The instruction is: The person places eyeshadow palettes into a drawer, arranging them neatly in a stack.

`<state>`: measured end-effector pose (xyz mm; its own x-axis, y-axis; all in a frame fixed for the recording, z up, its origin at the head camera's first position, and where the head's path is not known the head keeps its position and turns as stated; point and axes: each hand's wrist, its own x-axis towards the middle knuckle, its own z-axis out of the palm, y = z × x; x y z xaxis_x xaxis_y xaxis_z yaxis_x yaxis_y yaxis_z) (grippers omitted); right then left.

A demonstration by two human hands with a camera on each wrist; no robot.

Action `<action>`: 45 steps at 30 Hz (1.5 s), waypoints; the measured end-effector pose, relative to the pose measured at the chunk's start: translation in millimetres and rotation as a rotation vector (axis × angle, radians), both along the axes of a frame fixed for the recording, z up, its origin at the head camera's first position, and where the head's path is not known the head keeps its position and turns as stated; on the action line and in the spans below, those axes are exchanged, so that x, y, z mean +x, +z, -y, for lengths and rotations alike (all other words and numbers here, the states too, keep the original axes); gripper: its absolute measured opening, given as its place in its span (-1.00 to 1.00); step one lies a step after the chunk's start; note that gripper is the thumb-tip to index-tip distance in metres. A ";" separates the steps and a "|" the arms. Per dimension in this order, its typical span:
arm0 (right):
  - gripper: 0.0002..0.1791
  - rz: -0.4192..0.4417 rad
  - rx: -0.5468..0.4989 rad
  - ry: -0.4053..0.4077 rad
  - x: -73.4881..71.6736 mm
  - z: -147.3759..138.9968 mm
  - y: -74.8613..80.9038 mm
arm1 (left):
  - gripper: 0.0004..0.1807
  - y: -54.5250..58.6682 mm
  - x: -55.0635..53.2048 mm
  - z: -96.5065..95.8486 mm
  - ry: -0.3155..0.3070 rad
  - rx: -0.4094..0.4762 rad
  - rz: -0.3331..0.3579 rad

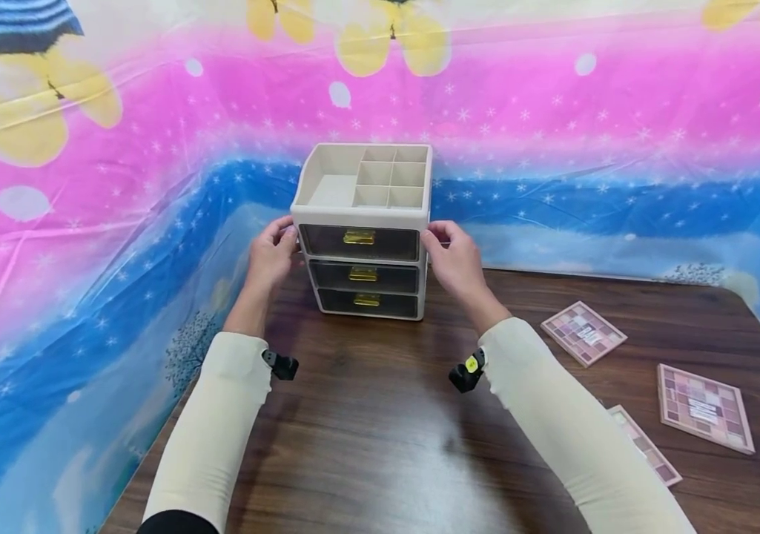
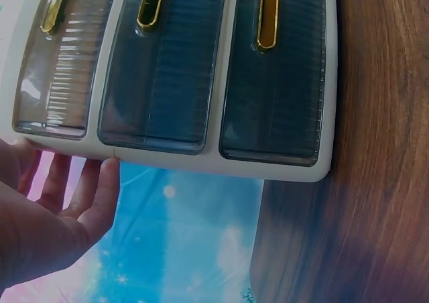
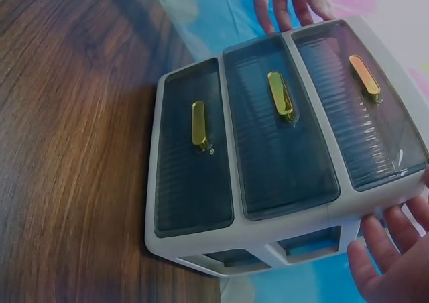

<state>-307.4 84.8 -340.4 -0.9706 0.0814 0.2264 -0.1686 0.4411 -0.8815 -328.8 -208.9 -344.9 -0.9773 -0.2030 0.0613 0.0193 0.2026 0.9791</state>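
A cream drawer organizer (image 1: 361, 216) stands on the wooden table, its divided top tray facing up. Its front has three dark see-through drawers with gold handles (image 1: 359, 237), all pushed in. My left hand (image 1: 269, 256) holds its left side near the top drawer, thumb by the front corner and fingers along the side wall. On the opposite side my right hand (image 1: 456, 256) holds it at about the same height, thumb at the front edge. In the right wrist view, cutouts (image 3: 308, 243) show in the side wall, close to the right fingertips.
Three pink eyeshadow palettes lie to the right: one palette (image 1: 583, 333) nearer the organizer, another palette (image 1: 705, 408) farther right, and a third palette (image 1: 653, 452) partly behind the right sleeve. A patterned cloth (image 1: 593, 200) hangs behind the table (image 1: 366, 415) and along its left side.
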 end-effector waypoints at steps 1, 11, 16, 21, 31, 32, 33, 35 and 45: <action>-0.61 -0.001 0.004 0.004 0.1 0.0 -0.1 | -0.56 -0.3 0.1 -0.3 0.002 0.005 -0.003; -0.58 0.030 0.020 0.032 6.9 -20.9 -3.1 | -0.57 -0.4 3.8 -18.1 -0.030 -0.058 0.002; -0.57 0.014 0.039 0.020 12.0 -45.4 -1.0 | -0.58 1.3 5.6 -35.2 -0.084 -0.093 -0.045; -0.55 0.000 0.067 -0.011 19.7 -72.5 -2.7 | -0.59 1.4 9.7 -54.0 -0.178 -0.087 -0.062; -0.48 -0.012 0.061 -0.087 36.7 -123.0 -6.0 | -0.55 2.0 15.0 -102.3 -0.295 -0.086 -0.062; -0.47 -0.007 0.051 -0.095 38.0 -127.5 -6.8 | -0.55 1.6 15.2 -107.2 -0.302 -0.088 -0.061; -0.47 -0.001 0.042 -0.102 39.5 -131.5 -7.6 | -0.55 0.8 15.0 -112.0 -0.308 -0.089 -0.061; -0.47 0.007 0.027 -0.112 42.2 -138.9 -9.4 | -0.55 -0.5 15.8 -120.4 -0.318 -0.101 -0.061; -0.43 -0.017 0.018 -0.148 48.3 -170.4 -6.3 | -0.57 1.4 16.6 -156.0 -0.352 -0.107 -0.084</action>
